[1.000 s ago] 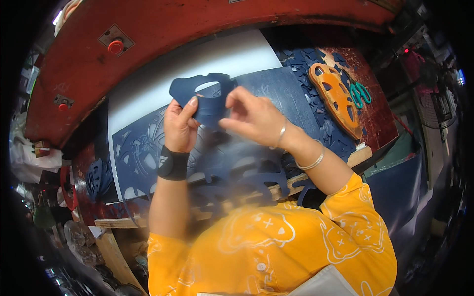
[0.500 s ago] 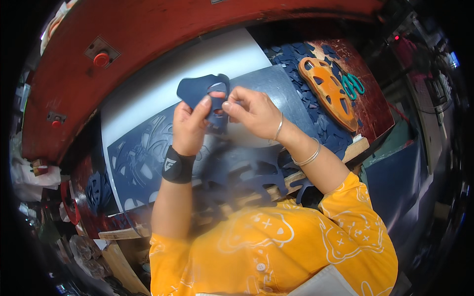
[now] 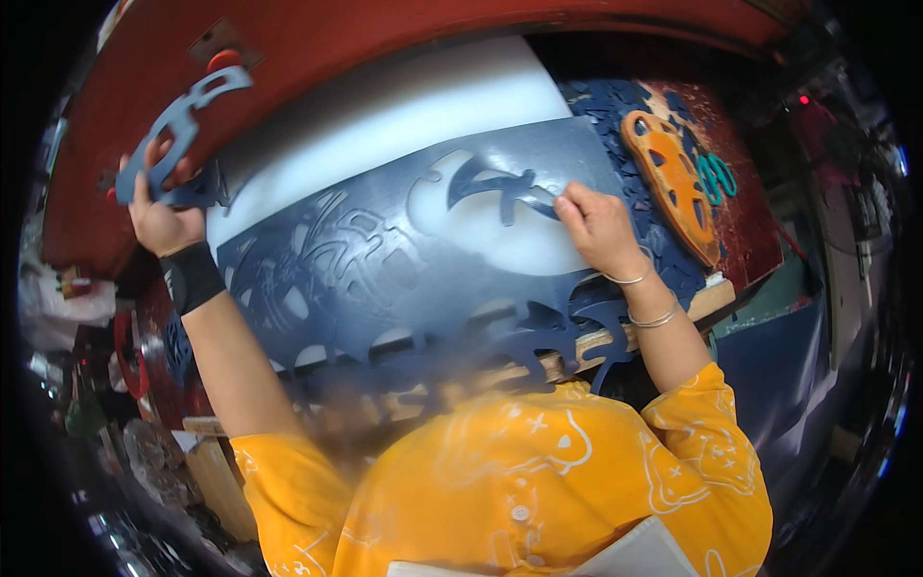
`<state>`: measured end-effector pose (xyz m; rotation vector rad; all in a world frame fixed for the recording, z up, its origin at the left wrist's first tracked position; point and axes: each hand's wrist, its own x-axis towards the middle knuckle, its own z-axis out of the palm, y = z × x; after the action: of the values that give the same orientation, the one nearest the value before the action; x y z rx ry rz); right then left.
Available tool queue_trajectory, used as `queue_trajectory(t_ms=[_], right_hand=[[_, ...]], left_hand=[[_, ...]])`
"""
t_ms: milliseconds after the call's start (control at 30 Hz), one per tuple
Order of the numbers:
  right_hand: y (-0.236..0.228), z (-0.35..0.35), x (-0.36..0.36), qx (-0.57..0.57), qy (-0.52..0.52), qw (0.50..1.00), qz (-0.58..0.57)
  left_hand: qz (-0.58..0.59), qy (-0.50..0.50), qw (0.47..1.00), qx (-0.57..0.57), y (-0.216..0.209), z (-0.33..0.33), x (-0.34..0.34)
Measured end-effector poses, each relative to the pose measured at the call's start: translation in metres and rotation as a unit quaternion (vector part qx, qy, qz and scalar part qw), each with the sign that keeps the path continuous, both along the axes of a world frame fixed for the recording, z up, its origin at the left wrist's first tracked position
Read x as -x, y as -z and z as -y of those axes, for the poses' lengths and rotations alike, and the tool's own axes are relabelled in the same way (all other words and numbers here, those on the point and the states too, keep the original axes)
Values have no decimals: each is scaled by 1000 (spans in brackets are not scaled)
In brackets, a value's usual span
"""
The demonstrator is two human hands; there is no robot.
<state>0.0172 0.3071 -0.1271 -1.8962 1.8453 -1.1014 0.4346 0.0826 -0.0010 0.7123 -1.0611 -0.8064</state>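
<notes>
- We see a blue cut-out, long, curved and pierced by openings, raised at the far left before the red machine.
- We note a thin, branching blue strip lying across a white-showing gap in the blue sheet.
- Our left hand grasps the cut-out, arm stretched outward, fingers spread around its lower end.
- Our right hand pinches the strip's right end, its remaining fingers curled.
- On the dark red table we find blue scraps, an orange plate with holes and green-handled scissors.
</notes>
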Motion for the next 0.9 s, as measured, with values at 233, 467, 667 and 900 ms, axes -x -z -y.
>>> queue_trajectory(t_ms=[233, 467, 667, 900], right_hand=[[-35, -9, -30, 66, -39, 997, 11], [-35, 20, -144, 84, -197, 966, -146], [-25, 30, -151, -95, -281, 945, -136], [-22, 18, -158, 56, -182, 964, -185]], left_hand=[[535, 211, 818, -12, 52, -139, 82], [453, 97, 885, -41, 43, -142, 63], [525, 74, 848, 11, 45, -152, 69], [384, 174, 901, -101, 83, -153, 80]])
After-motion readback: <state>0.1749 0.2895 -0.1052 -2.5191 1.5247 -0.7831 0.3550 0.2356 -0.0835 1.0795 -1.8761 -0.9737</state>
